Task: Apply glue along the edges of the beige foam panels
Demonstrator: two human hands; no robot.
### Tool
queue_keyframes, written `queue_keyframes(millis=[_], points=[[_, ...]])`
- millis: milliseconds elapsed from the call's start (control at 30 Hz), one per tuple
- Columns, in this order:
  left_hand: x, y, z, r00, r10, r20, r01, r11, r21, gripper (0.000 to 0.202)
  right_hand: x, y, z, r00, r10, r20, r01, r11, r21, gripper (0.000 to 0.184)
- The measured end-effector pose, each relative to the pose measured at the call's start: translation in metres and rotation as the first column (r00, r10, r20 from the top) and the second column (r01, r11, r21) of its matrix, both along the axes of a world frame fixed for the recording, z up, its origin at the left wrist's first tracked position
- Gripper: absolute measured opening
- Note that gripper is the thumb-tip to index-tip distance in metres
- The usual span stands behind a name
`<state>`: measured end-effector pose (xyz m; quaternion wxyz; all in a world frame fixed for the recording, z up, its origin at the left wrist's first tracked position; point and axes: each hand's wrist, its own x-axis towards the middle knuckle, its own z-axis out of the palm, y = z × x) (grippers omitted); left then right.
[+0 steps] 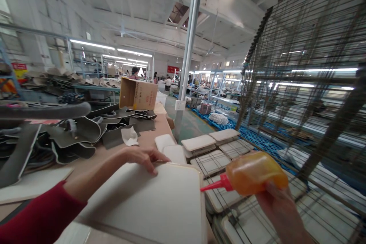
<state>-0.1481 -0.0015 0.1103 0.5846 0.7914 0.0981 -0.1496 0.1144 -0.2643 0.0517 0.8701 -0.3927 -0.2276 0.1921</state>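
A white panel with rounded corners point(154, 202) lies before me, tilted over the table edge. My left hand point(144, 159) grips its far edge, thumb on the near face and fingers over the rim. In my right hand point(278, 202) is a squeeze bottle point(254, 173) of amber liquid, held sideways with its red nozzle pointing left. The nozzle tip is at the panel's right edge, where a thin yellowish line runs along the border. Whether the tip touches the panel I cannot tell.
Similar white panels point(198, 143) lie on a wire rack point(225, 148) at right, with more raised wire shelves point(286, 65) above. Dark grey sheet pieces point(80, 133) and an open cardboard box point(140, 94) occupy the table at left. A metal post point(188, 42) stands ahead.
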Motion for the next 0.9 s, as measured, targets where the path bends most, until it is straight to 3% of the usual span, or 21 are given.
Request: queue_keyframes(millis=[67, 200, 367, 567, 733, 900], points=[[-0.001, 0.000, -0.001, 1.000, 0.008, -0.007, -0.008, 1.000, -0.025, 0.059, -0.002, -0.001, 0.001, 0.999, -0.040, -0.035, 0.039, 0.998, -0.040, 0.078], [-0.001, 0.001, -0.003, 1.000, 0.002, -0.006, -0.002, 0.998, -0.057, 0.059, -0.005, -0.004, 0.000, 1.000, 0.009, 0.007, -0.009, 0.997, -0.080, 0.065], [0.000, 0.004, -0.005, 1.000, -0.004, 0.006, 0.004, 0.998, -0.061, 0.059, -0.002, -0.006, -0.009, 0.997, -0.073, 0.036, 0.078, 0.985, -0.154, 0.064], [0.002, 0.006, -0.002, 1.000, -0.018, -0.010, 0.017, 0.998, -0.061, 0.057, 0.007, -0.005, -0.028, 0.994, 0.019, 0.109, 0.001, 0.984, -0.180, 0.040], [0.004, 0.010, -0.003, 1.000, -0.013, -0.010, 0.013, 0.999, -0.050, 0.059, -0.001, -0.006, -0.024, 0.984, 0.161, 0.076, -0.147, 0.976, -0.161, 0.036], [0.007, 0.013, -0.005, 1.000, -0.010, -0.001, 0.010, 0.999, -0.053, 0.058, -0.003, -0.009, -0.025, 0.976, 0.167, 0.137, -0.136, 0.967, -0.216, 0.029]])
